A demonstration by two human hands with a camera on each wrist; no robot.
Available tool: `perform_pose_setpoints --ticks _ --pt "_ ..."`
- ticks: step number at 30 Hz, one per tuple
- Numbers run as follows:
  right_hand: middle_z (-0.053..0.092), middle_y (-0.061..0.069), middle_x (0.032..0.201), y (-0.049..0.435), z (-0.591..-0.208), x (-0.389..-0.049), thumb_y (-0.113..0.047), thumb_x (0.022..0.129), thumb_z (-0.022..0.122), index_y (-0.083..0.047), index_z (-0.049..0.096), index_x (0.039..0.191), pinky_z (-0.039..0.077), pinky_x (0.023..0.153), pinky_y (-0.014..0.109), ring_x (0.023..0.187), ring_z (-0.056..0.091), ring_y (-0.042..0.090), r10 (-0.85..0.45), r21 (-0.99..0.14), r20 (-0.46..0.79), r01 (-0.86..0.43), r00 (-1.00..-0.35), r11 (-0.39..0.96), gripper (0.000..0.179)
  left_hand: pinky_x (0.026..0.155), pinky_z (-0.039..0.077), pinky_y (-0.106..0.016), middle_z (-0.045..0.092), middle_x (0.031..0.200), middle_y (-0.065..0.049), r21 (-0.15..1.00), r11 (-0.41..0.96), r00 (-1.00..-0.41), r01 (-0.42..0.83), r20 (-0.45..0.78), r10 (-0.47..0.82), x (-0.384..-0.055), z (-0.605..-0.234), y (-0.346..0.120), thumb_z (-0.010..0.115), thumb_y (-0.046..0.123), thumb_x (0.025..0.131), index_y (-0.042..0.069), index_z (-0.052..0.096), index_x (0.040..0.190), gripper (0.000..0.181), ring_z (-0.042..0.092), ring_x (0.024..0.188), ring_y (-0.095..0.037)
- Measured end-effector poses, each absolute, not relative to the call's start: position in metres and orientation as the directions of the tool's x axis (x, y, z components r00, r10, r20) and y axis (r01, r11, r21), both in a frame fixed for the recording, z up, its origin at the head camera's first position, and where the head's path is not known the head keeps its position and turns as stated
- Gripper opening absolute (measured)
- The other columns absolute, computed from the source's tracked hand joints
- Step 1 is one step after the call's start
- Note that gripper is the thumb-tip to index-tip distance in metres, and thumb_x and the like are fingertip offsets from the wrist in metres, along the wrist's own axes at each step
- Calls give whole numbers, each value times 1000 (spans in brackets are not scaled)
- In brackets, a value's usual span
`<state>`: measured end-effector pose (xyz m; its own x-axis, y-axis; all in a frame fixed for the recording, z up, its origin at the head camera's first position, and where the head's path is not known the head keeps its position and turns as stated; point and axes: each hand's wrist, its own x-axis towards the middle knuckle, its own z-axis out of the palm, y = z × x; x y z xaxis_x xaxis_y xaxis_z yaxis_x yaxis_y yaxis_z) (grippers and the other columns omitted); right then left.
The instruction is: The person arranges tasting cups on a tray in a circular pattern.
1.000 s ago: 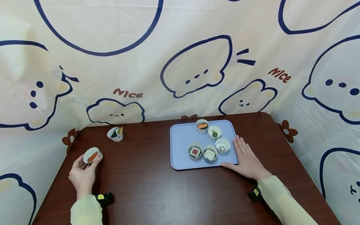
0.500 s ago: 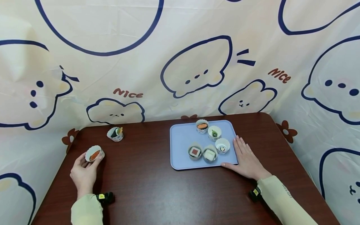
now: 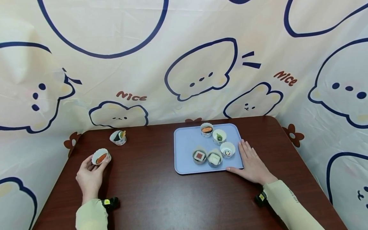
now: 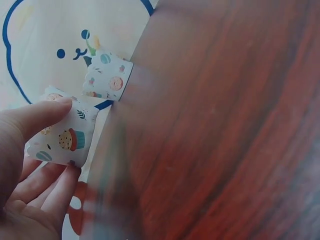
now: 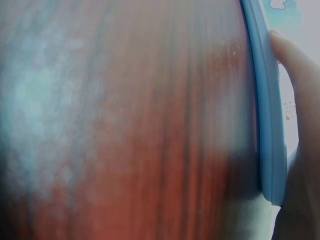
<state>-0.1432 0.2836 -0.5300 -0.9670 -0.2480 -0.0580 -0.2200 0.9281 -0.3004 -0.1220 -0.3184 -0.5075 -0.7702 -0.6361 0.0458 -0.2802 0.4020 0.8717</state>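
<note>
My left hand [image 3: 90, 179] pinches a paper baking cup [image 4: 72, 137] between thumb and fingers. In the head view an orange-topped sushi piece [image 3: 101, 158] sits inside that cup, and in the left wrist view cupcake prints show on its side. At the right, my right hand [image 3: 254, 164] lies with straight fingers along the right edge of a blue tray [image 3: 184, 140], its thumb at the near corner. Several paper cups with sushi pieces stand on the tray, among them one with a red-centred white piece [image 3: 199, 156] and one with a white piece [image 3: 214, 158].
Beyond my left hand, another paper cup [image 3: 118, 138] with a sushi piece stands near the back left of the brown table [image 3: 149, 191]. A cloth printed with cartoon animals [image 3: 198, 70] hangs behind the table and at both sides.
My left hand has moved a little to the right with the paper cup in its grip. The right hand and the tray have stayed in place.
</note>
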Motion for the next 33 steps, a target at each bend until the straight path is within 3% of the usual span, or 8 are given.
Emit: perform_pose_setpoints --ticks 14,25,33 --pt "-1 20 168 285 -532 -144 -86 81 51 1 6 161 8 121 56 153 -1 36 -252 -304 -46 -227 -967 925 127 94 49 -26 58 138 -22 875 433 -814 -217 82 -575 -127 -512 -302 82 31 88 4 53 146 71 60 121 -36" --pt "2 22 168 282 -528 -141 -85 82 53 4 9 161 9 121 56 153 2 38 -248 -317 -28 -226 -968 921 127 91 50 -21 61 133 -18 880 448 -834 -158 124 -538 -133 -510 -287 85 25 85 5 57 141 66 62 118 -33" --pt "2 22 167 281 -528 -140 -85 82 52 4 10 160 9 120 57 153 2 38 -248 -320 -28 -226 -968 920 127 95 51 -34 62 133 -18 871 469 -853 -145 130 -506 -138 -504 -277 86 26 85 6 58 141 66 63 118 -31"
